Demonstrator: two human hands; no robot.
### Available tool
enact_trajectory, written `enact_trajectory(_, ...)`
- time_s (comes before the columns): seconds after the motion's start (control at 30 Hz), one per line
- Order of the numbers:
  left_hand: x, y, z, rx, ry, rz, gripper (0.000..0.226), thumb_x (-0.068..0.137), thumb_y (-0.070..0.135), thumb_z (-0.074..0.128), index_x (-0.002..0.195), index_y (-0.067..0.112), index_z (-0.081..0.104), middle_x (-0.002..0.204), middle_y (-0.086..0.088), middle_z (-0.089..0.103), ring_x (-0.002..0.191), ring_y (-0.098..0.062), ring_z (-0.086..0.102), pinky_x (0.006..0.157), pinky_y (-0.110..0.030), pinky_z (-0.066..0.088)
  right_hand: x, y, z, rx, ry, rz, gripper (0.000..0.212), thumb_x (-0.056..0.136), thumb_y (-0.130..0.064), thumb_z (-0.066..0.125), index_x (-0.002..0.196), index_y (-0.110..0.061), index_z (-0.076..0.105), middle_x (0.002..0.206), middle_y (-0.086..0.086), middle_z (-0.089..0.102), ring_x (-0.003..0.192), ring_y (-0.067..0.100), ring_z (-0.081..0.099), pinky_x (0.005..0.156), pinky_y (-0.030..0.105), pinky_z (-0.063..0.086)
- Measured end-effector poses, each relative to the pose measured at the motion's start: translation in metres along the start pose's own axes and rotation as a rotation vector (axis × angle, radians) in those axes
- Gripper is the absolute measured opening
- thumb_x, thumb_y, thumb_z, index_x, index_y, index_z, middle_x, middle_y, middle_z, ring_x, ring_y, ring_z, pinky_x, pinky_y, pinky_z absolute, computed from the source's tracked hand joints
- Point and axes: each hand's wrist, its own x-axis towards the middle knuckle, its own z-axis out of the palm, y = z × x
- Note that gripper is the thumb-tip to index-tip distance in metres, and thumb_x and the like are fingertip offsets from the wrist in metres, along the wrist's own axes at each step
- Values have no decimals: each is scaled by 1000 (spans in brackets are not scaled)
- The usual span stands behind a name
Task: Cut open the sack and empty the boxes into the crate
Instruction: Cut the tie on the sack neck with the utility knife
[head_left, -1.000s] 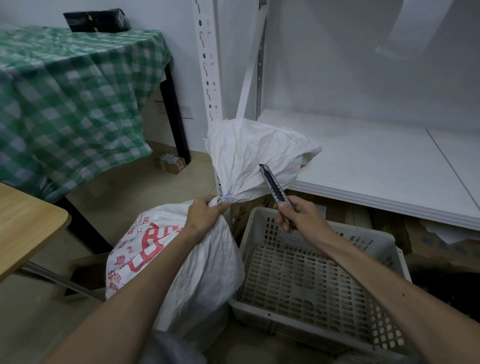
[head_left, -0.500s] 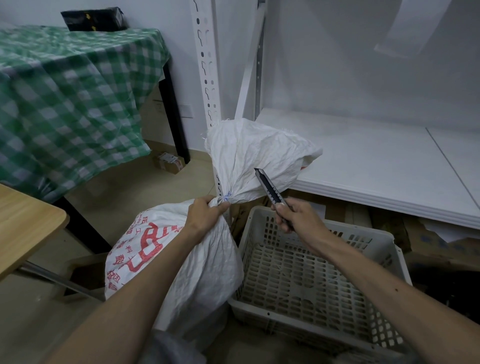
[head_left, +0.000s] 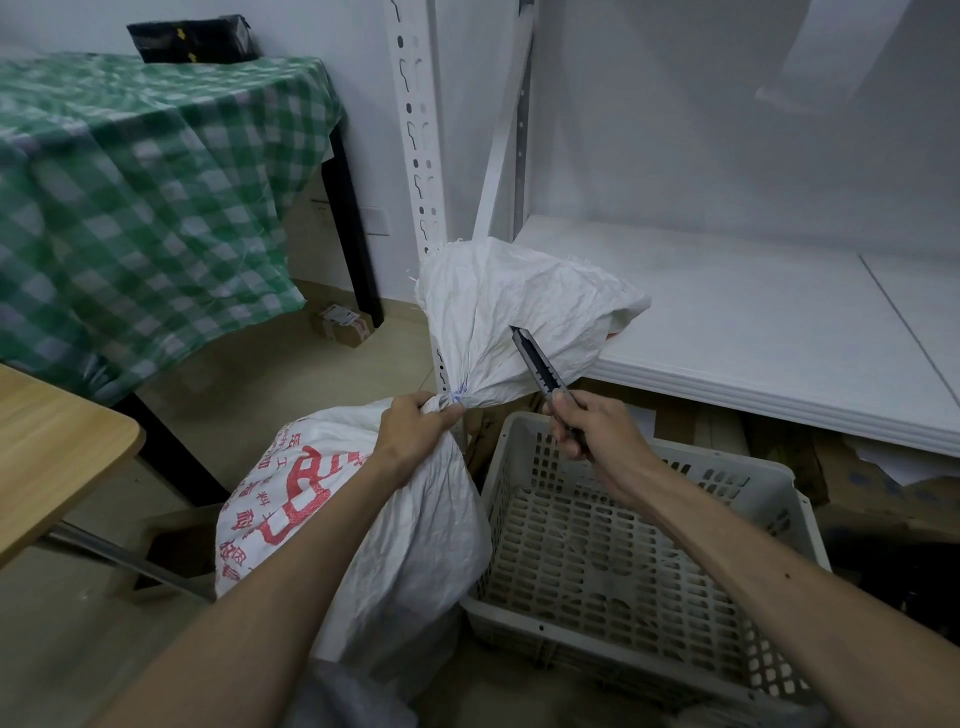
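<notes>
The white woven sack (head_left: 363, 525) stands on the floor, touching the left wall of the grey perforated crate (head_left: 644, 540), which holds nothing visible. The left hand (head_left: 415, 431) is the left grip, clamped around the gathered neck of the sack just below the tie (head_left: 457, 399), a thin blue-marked binding. Above the tie, the loose mouth of the sack (head_left: 514, 312) flares upward and to the right, its far edge lying over the lip of the white shelf (head_left: 753, 332).

The right hand (head_left: 597, 436) is the right grip, closed on the handle of a utility knife (head_left: 537, 364). The knife's long axis runs up and to the left from the fist, its tip lying against or just in front of the flared fabric; contact cannot be confirmed. The tie lies to the left of the blade and slightly below its tip, between the 2 hands and just beside the left thumb. The left hand is nearer the tie; the right hand carries the edge. The coming cut is judged to need a short travel leftward and down, directed away from the left fingers.

Red printed characters, apparently Chinese, run across the sack's left face; they are too distorted to read. A small carton (head_left: 343, 325) on the floor bears an illegible label.
</notes>
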Motion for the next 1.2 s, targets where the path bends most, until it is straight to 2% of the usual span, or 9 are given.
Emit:
enact_trajectory(0.1, 0, -1, -2, -71, -15, -51, 22, 80, 33, 74, 83, 11, 71, 80, -5, 70, 81, -24, 66, 72, -33, 51, -3, 3, 3, -23, -26, 0, 27, 100, -27, 49, 94, -5, 63, 65, 4, 57, 52, 13, 45, 53, 26, 35)
enact_trajectory(0.2, 0, -5, -4, -196, -31, -110, 29, 73, 38, 75, 81, 9, 73, 85, -13, 75, 88, -32, 71, 87, -48, 57, -5, 4, 4, 6, -80, 53, 28, 102, -27, 44, 100, -6, 62, 73, 7, 59, 55, 13, 47, 55, 24, 37)
enact_trajectory(0.4, -9, 10, -9, -542, -37, -241, 14, 91, 11, 65, 93, -2, 67, 82, -17, 70, 73, -28, 69, 60, -30, 58, -2, 2, 9, -125, -73, 9, 30, 102, -28, 43, 101, -5, 64, 67, 1, 53, 54, 9, 44, 56, 23, 36)
enact_trajectory(0.53, -10, 9, -12, -654, -57, -251, 21, 93, 12, 63, 106, -4, 67, 95, -21, 71, 82, -31, 70, 63, -32, 59, -3, 0, 19, -170, -56, -49, 36, 101, -28, 44, 97, 2, 62, 63, -2, 49, 53, 9, 43, 53, 21, 35)
enact_trajectory(0.67, -7, 3, -13, -584, -18, -200, 24, 91, 15, 65, 112, 2, 66, 98, -15, 73, 84, -26, 70, 68, -31, 57, -3, 2, 25, -200, -90, -46, 38, 101, -28, 45, 96, 6, 62, 59, -3, 48, 54, 11, 41, 52, 23, 32)
enact_trajectory(0.83, -5, -1, -8, -301, 42, -173, 36, 82, 30, 75, 108, 9, 63, 106, -12, 68, 98, -24, 64, 89, -38, 54, -2, 6, 27, -140, -65, -15, 42, 101, -33, 44, 98, 5, 62, 60, -1, 49, 51, 11, 41, 51, 24, 32)
enact_trajectory(1.0, -10, 10, -10, -272, 46, -83, 42, 79, 31, 78, 112, 10, 62, 104, -2, 65, 97, -13, 59, 85, -28, 45, -1, 1, 24, 115, -148, 142, 38, 102, -35, 40, 104, -1, 58, 61, 3, 48, 44, 11, 39, 44, 22, 28)
enact_trajectory(1.13, -18, 23, -15, -247, 195, 53, 19, 81, 21, 74, 96, 11, 68, 90, 0, 65, 82, -9, 57, 74, -23, 44, -1, -7, 29, 166, -191, 130, 28, 103, -26, 39, 99, -2, 54, 65, 5, 49, 44, 11, 41, 42, 20, 30)
enact_trajectory(1.2, -21, 33, -17, -381, 123, 51, 10, 88, 20, 68, 90, 11, 69, 83, 0, 64, 76, -10, 57, 71, -22, 45, -3, -10, 35, 184, -215, 131, 26, 104, -22, 38, 95, -4, 55, 65, 5, 51, 45, 11, 41, 41, 19, 32)
